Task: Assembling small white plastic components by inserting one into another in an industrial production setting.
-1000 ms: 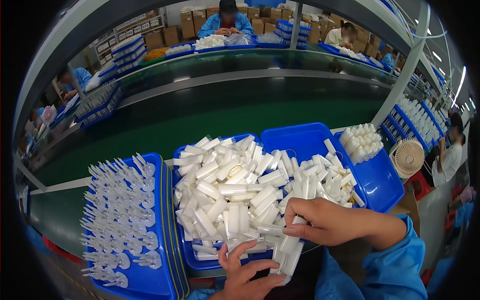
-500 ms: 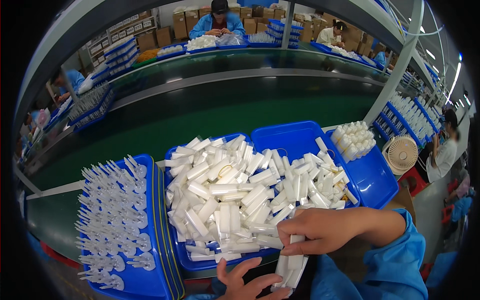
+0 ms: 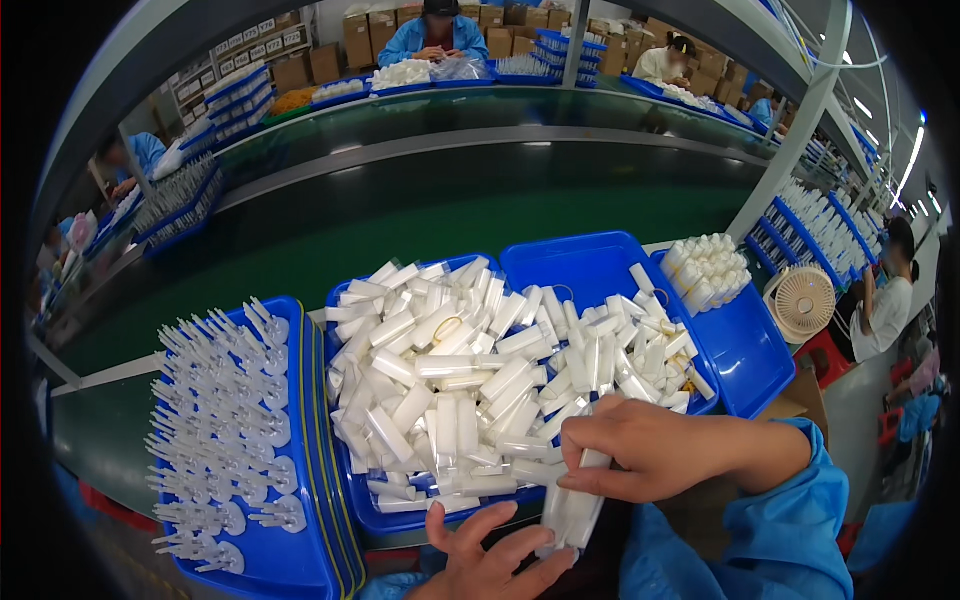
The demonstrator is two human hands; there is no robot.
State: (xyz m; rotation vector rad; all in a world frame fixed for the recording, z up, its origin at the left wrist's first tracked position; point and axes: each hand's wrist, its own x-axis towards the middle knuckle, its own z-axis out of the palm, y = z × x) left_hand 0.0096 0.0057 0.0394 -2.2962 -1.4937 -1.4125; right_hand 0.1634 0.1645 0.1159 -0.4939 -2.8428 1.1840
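Observation:
My right hand [image 3: 640,455] pinches the upper end of small white blocks [image 3: 572,515] in clear wrapping, below the near edge of a heaped tray. At their lower end my left hand [image 3: 490,555] grips with the fingers nearest the blocks, its other fingers spread apart; its thumb is hidden. How many blocks are held cannot be made out. Beyond my hands, a blue tray [image 3: 385,522] holds a heap of similar wrapped white blocks [image 3: 455,400]. The heap runs on into a second blue tray [image 3: 570,262] on the right.
At left, stacked blue trays [image 3: 318,480] carry rows of clear pronged plastic parts [image 3: 225,410]. A bundle of white pieces [image 3: 705,272] sits in a blue tray [image 3: 748,365] at right, beside a beige fan [image 3: 803,303]. A green conveyor belt [image 3: 450,205] runs behind; co-workers sit across it.
My right hand has shifted slightly up with the upper end of the blocks. My left fingers have moved a little up. The view has tilted slightly.

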